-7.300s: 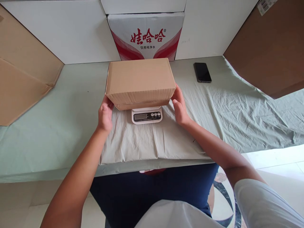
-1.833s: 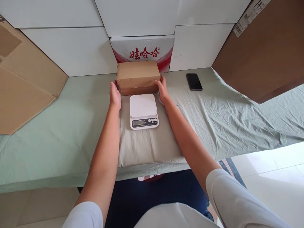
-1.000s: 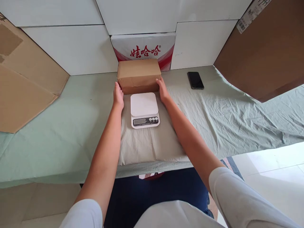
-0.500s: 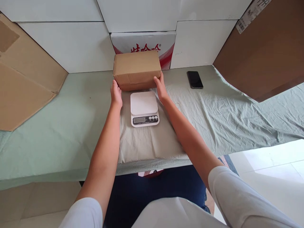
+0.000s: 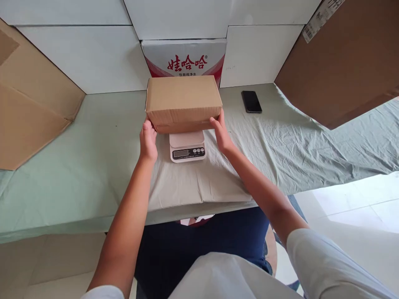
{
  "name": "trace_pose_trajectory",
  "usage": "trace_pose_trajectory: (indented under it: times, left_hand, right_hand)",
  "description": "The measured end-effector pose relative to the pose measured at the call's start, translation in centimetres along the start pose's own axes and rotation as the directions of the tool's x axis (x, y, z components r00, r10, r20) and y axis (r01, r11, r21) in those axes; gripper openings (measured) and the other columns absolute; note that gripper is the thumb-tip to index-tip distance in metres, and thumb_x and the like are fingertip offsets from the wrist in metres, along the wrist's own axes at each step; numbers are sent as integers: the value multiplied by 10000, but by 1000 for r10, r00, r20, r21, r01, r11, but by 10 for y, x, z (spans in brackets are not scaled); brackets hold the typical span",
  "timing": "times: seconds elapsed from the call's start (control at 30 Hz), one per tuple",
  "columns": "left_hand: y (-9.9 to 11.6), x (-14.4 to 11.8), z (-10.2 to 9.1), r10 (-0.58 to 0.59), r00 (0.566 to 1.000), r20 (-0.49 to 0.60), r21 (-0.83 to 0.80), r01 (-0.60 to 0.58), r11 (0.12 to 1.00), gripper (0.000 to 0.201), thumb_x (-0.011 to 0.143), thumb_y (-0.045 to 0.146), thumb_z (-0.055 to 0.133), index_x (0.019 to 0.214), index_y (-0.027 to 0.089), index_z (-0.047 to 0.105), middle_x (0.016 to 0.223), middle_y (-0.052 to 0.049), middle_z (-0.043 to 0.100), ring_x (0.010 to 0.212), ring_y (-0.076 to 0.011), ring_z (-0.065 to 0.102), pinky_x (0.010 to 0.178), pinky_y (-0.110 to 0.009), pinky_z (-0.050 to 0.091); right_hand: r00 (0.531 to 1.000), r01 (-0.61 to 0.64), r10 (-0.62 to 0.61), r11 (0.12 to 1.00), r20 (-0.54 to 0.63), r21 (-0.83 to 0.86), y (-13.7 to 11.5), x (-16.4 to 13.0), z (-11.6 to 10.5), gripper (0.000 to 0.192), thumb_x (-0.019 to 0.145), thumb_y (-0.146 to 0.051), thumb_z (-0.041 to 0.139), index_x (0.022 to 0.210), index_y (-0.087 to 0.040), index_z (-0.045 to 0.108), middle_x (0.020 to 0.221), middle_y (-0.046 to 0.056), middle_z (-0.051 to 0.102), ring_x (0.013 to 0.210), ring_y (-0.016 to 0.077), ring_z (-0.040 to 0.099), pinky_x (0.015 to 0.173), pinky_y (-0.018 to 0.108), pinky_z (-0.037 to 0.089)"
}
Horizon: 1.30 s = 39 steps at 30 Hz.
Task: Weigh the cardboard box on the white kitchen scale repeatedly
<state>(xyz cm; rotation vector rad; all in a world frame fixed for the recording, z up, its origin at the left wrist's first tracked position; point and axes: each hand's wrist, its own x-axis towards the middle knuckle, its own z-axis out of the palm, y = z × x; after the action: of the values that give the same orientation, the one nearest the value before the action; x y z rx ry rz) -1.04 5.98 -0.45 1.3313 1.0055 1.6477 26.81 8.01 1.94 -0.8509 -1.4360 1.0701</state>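
**Box held over the scale, not yet set down**

The person holds a plain cardboard box (image 5: 183, 101) between both hands at its lower front corners. The left hand (image 5: 148, 139) presses its fingers against the box's left end, and the right hand (image 5: 221, 133) does the same at the right end; both are partly curled around the corners, clamping the box rather than lying flat or hanging free. The box sits above the rear half of a small white kitchen scale (image 5: 187, 146), hiding most of the weighing plate. Whether its underside touches the plate or hovers just above it cannot be told from this angle.

Judging from how things lie, the box is over the scale but the weighing looks unfinished: both hands bear on it, so any reading would not be trustworthy. The display on the scale's front is too small to read. What seems left is to centre the box on the plate, let go, and read the figure.

The scale stands on a folded pale cloth on the green-covered desk (image 5: 93, 158). A red-and-white printed carton (image 5: 184, 58) stands just behind the box, and a dark phone (image 5: 251, 101) lies well apart to the right.
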Motion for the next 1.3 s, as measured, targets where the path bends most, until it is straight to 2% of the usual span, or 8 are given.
trace_pose_trajectory:
  times: [0.13,0.37,0.53,0.67,0.9,1.1,1.3]
  left_hand:
    - [2,-22,-2,-16,999,-46,13,17,1000,1011,871,1049,532,1547,319,714,1727,-139,635,1736,-398,459,1420,-568,392]
    - [3,-43,-2,-45,997,-68,32,47,998,1022,868,1055,513,1544,317,720,1733,-147,632,1722,-408,476,1408,-576,399]
    - [0,-43,-2,-15,999,-51,35,17,999,1000,884,1040,524,1552,320,714,1718,-132,647,1706,-388,504,1403,-544,417]
    - [-1,-41,-1,-37,998,-53,15,37,999,1018,867,1048,537,1544,309,719,1718,-149,646,1715,-394,491,1403,-536,416]
    - [2,-43,0,-12,999,-51,32,13,999,1000,886,1031,537,1533,291,720,1715,-174,641,1699,-395,515,1402,-537,414]
    - [2,-43,-2,-16,1000,-25,49,17,999,1011,876,1032,557,1559,301,706,1728,-152,636,1715,-377,498,1407,-504,419]
    - [-1,-43,-3,-3,999,-39,52,5,999,986,888,1026,549,1564,325,708,1723,-131,648,1697,-349,525,1413,-498,418]
  right_hand:
    - [1000,-6,6,1000,-9,-5,-3,-19,7,1017,895,-897,585,1746,-415,305,1912,8,346,1816,336,264,1547,568,210]
    - [999,-14,14,1000,-37,5,0,-27,9,1041,872,-895,607,1745,-416,305,1905,18,356,1801,344,284,1545,579,203]
    - [999,-8,7,999,-40,-38,2,-32,7,1005,906,-881,566,1756,-426,280,1910,10,343,1798,332,284,1541,575,207]
    - [999,14,-15,999,-48,-36,0,-34,9,980,926,-865,556,1758,-431,273,1899,14,359,1791,339,305,1533,581,229]
    - [997,-26,26,1000,-72,1,2,-34,11,1079,843,-941,592,1745,-436,284,1876,19,400,1773,364,327,1536,596,223]
    - [998,-16,13,999,-58,-47,8,-33,9,1069,863,-948,544,1759,-451,241,1880,17,373,1778,361,319,1527,600,238]
    - [997,-10,9,1000,-74,-7,8,-36,12,1041,882,-899,581,1756,-440,252,1882,17,373,1769,354,337,1524,594,253]
